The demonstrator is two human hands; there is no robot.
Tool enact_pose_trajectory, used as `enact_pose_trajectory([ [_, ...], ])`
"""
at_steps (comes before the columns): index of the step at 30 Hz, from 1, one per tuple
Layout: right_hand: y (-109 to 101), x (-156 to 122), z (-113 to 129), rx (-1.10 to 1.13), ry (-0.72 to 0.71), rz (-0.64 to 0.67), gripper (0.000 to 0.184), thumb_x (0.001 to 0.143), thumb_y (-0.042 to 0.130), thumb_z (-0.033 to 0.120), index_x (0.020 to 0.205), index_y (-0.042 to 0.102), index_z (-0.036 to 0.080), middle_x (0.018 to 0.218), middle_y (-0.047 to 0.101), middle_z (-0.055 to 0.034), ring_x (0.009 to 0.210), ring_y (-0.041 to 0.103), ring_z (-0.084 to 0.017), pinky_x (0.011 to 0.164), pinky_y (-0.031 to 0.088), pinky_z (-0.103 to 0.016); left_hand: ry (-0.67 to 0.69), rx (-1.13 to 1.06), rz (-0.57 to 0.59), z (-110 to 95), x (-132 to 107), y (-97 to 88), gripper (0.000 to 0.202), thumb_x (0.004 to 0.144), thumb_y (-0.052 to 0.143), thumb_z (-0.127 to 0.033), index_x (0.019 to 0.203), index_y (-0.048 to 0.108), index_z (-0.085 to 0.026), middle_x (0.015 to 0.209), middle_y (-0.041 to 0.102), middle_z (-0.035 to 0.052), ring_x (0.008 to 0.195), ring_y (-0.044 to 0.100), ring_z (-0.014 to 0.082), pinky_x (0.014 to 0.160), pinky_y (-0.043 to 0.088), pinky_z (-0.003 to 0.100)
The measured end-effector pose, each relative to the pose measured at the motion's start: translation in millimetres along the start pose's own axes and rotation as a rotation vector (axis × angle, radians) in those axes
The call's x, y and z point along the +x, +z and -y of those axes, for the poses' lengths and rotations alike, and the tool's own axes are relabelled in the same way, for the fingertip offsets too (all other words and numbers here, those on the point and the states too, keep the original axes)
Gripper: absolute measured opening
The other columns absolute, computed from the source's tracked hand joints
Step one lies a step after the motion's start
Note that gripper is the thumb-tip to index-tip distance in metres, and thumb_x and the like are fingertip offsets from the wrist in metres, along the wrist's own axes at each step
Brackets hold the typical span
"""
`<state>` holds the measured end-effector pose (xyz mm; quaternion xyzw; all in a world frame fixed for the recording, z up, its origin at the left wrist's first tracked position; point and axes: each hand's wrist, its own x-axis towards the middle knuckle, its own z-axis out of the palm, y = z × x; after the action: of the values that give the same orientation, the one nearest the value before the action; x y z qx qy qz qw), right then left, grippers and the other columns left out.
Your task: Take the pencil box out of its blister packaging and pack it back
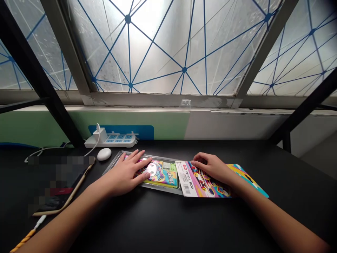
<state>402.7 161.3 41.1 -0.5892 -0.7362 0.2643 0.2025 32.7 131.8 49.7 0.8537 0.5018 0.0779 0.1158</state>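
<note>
Across the middle of the black bench, a brightly printed pencil box lies in a clear plastic tray. The person's left hand rests over the box's left part, palm down; its grip is spread, fingers apart, clamped on nothing. Just to the right, a colorful card with a white label reading "PENCIL BOX" overlaps the right end of the tray. The right hand lies on the card near its upper edge with the fingers curled; whether its grip pinches the card, I cannot tell. Yellow and blue print shows beyond that wrist, on the same card or another piece, which is unclear.

Near the tray's left end sits a small white oval object, with a white power strip behind it, one plug in its left end. At left lies a blurred-out item with a tan edge, near an orange-wrapped cable. A clear cup stands on the windowsill.
</note>
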Motion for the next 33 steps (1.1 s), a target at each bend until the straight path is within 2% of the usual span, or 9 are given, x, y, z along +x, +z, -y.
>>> enact_pose_trajectory([
  [8,-12,2,-15,0.012,0.025,-0.018,0.047,0.084,0.061,0.067,0.085,0.071,0.021,0.076,0.070,-0.0023,0.069,0.058,-0.019,0.060,0.042,-0.031,0.000,0.031,0.012,-4,0,-0.5,0.062,0.100,0.036,-0.069,0.156,0.039,-0.041,0.169,0.025,0.0075,0.156,0.018,0.0378,0.120,0.015,0.068],
  [19,-20,-1,-11,0.016,0.034,-0.094,0.044,0.084,0.063,0.066,0.081,0.068,0.022,0.076,0.070,-0.0022,0.069,0.060,-0.019,0.061,0.044,-0.030,-0.020,0.003,-0.006,-4,0,4.1,0.063,0.100,0.037,-0.068,0.156,0.040,-0.040,0.169,0.026,0.0078,0.156,0.019,0.0384,0.120,0.014,0.069],
  [23,-12,-4,0,-0.014,0.055,-0.130,0.042,0.087,0.060,0.064,0.079,0.065,0.023,0.077,0.071,-0.0021,0.069,0.061,-0.020,0.062,0.043,-0.031,-0.092,0.005,-0.034,-20,1,10.8,0.064,0.100,0.037,-0.066,0.156,0.043,-0.035,0.168,0.027,0.0103,0.156,0.018,0.0403,0.118,0.014,0.072],
  [27,6,-9,17,-0.029,0.033,-0.095,0.039,0.089,0.058,0.061,0.079,0.065,0.024,0.078,0.071,-0.0018,0.070,0.061,-0.020,0.063,0.043,-0.031,-0.055,-0.018,-0.040,-43,-2,18.0,0.064,0.100,0.039,-0.065,0.154,0.046,-0.033,0.168,0.027,0.0101,0.156,0.017,0.0405,0.119,0.012,0.073],
  [30,16,-12,24,-0.029,0.006,-0.065,0.039,0.091,0.055,0.060,0.081,0.064,0.024,0.081,0.072,-0.0019,0.072,0.061,-0.020,0.065,0.043,-0.032,-0.021,-0.139,-0.038,-56,-6,17.2,0.059,0.101,0.042,-0.062,0.151,0.050,-0.033,0.168,0.027,0.0086,0.156,0.018,0.0399,0.120,0.010,0.072],
  [33,14,-12,21,-0.031,0.004,-0.035,0.040,0.091,0.053,0.060,0.080,0.064,0.024,0.081,0.072,-0.0030,0.073,0.060,-0.021,0.064,0.042,-0.032,-0.010,-0.386,-0.094,-57,-8,8.6,0.051,0.101,0.044,-0.057,0.144,0.057,-0.034,0.166,0.034,0.0060,0.153,0.030,0.0363,0.122,0.023,0.062],
])
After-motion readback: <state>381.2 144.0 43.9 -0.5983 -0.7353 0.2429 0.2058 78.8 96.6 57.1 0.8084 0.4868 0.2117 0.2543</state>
